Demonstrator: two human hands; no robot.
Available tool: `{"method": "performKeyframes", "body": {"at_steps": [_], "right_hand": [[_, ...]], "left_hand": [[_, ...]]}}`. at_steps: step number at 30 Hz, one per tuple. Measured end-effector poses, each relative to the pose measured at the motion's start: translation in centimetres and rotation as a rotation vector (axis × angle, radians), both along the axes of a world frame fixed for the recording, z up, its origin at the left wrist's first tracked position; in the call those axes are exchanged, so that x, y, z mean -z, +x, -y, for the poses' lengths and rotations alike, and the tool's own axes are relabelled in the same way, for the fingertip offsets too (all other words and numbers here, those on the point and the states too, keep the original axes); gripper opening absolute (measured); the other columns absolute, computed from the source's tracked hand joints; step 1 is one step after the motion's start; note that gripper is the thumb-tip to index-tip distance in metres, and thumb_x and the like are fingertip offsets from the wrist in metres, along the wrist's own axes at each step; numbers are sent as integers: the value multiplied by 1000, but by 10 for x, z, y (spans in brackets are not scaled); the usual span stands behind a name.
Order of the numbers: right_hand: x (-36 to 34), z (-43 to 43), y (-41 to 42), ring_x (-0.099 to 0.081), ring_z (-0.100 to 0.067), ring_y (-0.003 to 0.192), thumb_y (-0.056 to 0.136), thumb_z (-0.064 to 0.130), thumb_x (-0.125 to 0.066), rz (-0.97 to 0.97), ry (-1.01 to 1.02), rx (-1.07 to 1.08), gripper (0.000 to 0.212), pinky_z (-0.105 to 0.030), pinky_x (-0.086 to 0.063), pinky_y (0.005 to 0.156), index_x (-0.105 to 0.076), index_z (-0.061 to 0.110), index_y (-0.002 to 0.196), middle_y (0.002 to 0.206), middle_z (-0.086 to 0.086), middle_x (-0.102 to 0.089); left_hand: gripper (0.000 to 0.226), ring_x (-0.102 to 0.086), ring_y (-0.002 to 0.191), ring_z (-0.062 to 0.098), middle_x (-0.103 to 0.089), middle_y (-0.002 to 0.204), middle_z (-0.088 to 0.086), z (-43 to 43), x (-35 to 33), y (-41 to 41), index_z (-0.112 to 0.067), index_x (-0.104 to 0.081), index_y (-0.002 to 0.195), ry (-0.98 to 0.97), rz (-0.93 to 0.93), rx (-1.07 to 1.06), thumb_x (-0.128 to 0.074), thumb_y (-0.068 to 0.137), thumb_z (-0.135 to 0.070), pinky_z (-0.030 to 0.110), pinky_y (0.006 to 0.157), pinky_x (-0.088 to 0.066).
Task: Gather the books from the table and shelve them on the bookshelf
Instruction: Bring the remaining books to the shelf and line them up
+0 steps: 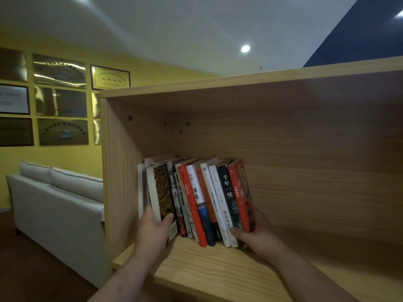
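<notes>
The left hand (152, 227) has its thumb on the front cover of a book with a dark gold-streaked cover (162, 192) and its fingers curled behind it, clamped on the leftmost books of the row. The right hand (254, 232) closes on the other end: its thumb presses the lower spines near the black-spined book (229, 192), its fingers wrap the cover of the red book (242, 192) at the right end. Between the two hands the row of books (196, 199) stands upright, spines out and leaning slightly left, on the bottom board of the wooden bookshelf (218, 264), pushed toward the compartment's left side wall. The rest of that compartment, right of the red book, holds nothing. Left of the bookshelf stands a white sofa (56, 203), and above it framed plaques (58, 99) hang on the yellow wall.
</notes>
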State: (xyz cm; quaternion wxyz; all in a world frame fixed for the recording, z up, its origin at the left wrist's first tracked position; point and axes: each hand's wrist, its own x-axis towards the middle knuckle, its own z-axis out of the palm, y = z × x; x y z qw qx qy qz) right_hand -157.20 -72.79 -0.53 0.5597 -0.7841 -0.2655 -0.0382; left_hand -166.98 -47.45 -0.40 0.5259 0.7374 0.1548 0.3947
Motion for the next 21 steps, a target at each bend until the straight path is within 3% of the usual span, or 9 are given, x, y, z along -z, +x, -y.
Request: {"method": "performKeyframes", "body": {"at_steps": [3, 6, 9, 10, 13, 15, 17, 20, 21], "right_hand": [[-2, 0, -1, -60, -10, 121, 69, 42, -89, -15, -17, 14, 88, -41, -55, 100, -26, 89, 109, 134, 17, -52], [1, -1, 1, -51, -16, 119, 68, 43, -89, -49, -60, 59, 98, -44, -56, 100, -17, 85, 121, 125, 14, -36], [-2, -2, -3, -53, -15, 115, 69, 42, -90, -77, -79, 31, 97, -30, -61, 77, -20, 89, 116, 129, 11, -39], [-3, -3, -4, -56, -16, 117, 68, 42, -90, -80, -69, 15, 97, -31, -62, 77, -23, 86, 122, 134, 10, -43], [-4, -1, -13, -59, -21, 125, 73, 45, -86, -61, -61, 26, 94, -47, -56, 99, -30, 59, 146, 137, 7, -55], [-10, 4, -24, -63, -19, 117, 81, 43, -79, 20, -2, 141, 64, -48, -57, 95, -45, 52, 134, 131, 7, -59], [-20, 9, -41, -67, -12, 101, 88, 37, -74, 152, 106, 249, 33, -43, -61, 83, -54, 58, 105, 118, 7, -63], [-38, 18, -73, -70, -11, 87, 92, 42, -67, 192, 136, 149, 7, -25, -56, 67, -67, 48, 89, 93, 6, -74], [-42, 22, -84, -73, -21, 89, 89, 53, -59, 79, 158, 38, 19, -29, -59, 70, -72, 40, 93, 92, 2, -77]], "left_hand": [[25, -68, 86, 15, -68, 92, -4, 5, -2, -9, -31, -54, 102, -24, -11, -16, -69, 90, -16, 29, 59, -56], [21, -67, 79, 11, -69, 88, -5, 8, -4, -33, -29, -57, 101, -41, 20, -65, -70, 90, -17, 25, 52, -51], [13, -67, 76, 12, -70, 84, -2, 4, -7, -67, -26, -61, 91, -67, 92, -68, -69, 91, -16, 25, 53, -49], [12, -69, 79, 16, -72, 86, 1, 3, -9, -78, -25, -63, 91, -110, 120, -31, -69, 91, -14, 29, 56, -52], [21, -74, 90, 34, -77, 96, 10, 7, -14, -110, -20, -66, 103, -363, 197, 169, -67, 89, -5, 49, 76, -59], [34, -74, 92, 41, -77, 102, 16, 14, -13, -123, -17, -65, 111, -500, 214, 334, -69, 79, -6, 55, 78, -58], [47, -74, 91, 42, -76, 105, 19, 24, -13, -127, -16, -62, 117, -580, 192, 467, -68, 72, -9, 52, 76, -57], [61, -70, 98, 47, -74, 112, 22, 45, -16, -123, -18, -57, 127, -662, 110, 592, -70, 69, -9, 60, 84, -54], [63, -68, 101, 50, -72, 115, 23, 53, -18, -120, -20, -55, 130, -680, 71, 624, -70, 69, -10, 64, 87, -52]]}}
